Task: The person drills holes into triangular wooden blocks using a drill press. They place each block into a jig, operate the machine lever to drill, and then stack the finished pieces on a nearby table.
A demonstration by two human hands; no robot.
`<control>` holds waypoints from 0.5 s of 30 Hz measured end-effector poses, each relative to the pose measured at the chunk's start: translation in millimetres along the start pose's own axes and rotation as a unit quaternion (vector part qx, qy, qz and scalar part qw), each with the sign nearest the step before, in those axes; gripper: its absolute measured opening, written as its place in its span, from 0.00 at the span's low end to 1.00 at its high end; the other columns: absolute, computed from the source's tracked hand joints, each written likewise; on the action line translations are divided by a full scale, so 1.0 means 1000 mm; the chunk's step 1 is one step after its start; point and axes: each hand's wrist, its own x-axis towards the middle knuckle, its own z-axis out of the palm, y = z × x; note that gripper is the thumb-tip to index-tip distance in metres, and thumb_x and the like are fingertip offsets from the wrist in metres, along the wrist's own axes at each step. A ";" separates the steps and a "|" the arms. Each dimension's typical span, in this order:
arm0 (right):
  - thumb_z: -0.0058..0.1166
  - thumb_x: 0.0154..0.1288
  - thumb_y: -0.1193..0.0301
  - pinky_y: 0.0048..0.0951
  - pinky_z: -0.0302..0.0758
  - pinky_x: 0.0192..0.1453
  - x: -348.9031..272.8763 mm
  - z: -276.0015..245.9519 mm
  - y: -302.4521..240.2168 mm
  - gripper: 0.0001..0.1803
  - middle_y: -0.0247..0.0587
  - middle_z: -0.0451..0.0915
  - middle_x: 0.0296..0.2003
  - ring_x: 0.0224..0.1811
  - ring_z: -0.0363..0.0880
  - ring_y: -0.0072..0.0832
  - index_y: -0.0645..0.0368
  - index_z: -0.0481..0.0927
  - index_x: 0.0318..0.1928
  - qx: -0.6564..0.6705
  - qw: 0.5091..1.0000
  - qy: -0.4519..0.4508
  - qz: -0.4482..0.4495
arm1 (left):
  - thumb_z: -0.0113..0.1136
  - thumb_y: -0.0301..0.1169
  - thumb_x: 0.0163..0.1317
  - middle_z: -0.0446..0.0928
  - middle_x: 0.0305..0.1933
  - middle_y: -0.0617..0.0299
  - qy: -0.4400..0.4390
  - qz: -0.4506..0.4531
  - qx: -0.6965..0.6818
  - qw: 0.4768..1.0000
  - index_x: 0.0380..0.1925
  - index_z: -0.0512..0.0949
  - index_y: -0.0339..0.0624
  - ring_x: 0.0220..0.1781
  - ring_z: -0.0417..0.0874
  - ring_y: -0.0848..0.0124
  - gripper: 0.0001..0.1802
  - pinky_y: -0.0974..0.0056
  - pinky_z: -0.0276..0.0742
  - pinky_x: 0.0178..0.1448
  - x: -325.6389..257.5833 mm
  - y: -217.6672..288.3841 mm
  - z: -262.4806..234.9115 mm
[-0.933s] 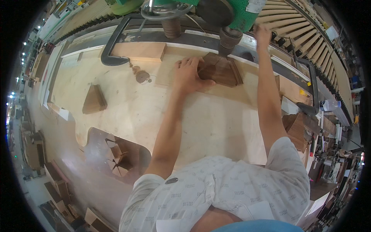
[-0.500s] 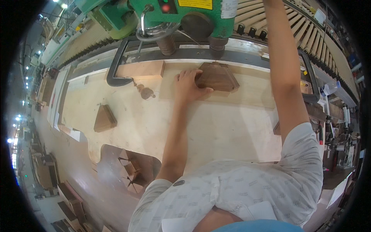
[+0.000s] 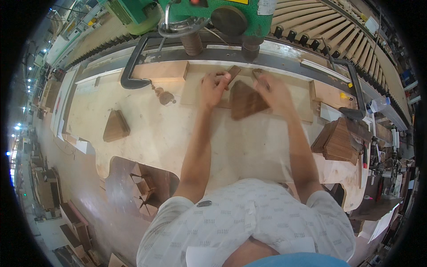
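Note:
A dark brown, roughly triangular wooden piece (image 3: 245, 100) lies on the light plywood worktable (image 3: 178, 138) just below a green drilling machine (image 3: 213, 13). My left hand (image 3: 214, 85) grips a small dark wooden strip at the piece's upper left corner. Blurred by motion, my right hand (image 3: 272, 89) rests on the piece's upper right edge. Both forearms reach up from the lower edge of the view.
A black C-shaped frame (image 3: 133, 66) and a light wooden block (image 3: 161, 71) sit at the table's back left. Another dark triangular piece (image 3: 116, 126) lies at left. A stack of dark wooden pieces (image 3: 339, 140) stands at right. Roller conveyor (image 3: 338, 40) runs behind.
My right hand has come down from the machine above onto the dark wooden piece. My left hand shifted to the piece's upper left corner. The view has tilted closer to the table.

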 end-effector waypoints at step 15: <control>0.74 0.44 0.34 0.59 0.56 0.76 -0.122 0.000 -0.056 0.52 0.60 0.67 0.69 0.72 0.63 0.56 0.58 0.77 0.61 -0.146 0.981 -0.129 0.007 | 0.42 0.62 0.78 0.88 0.47 0.62 0.121 -0.041 -0.213 0.969 0.30 0.85 0.42 0.50 0.78 0.71 0.37 0.61 0.65 0.62 0.009 -0.009 -0.008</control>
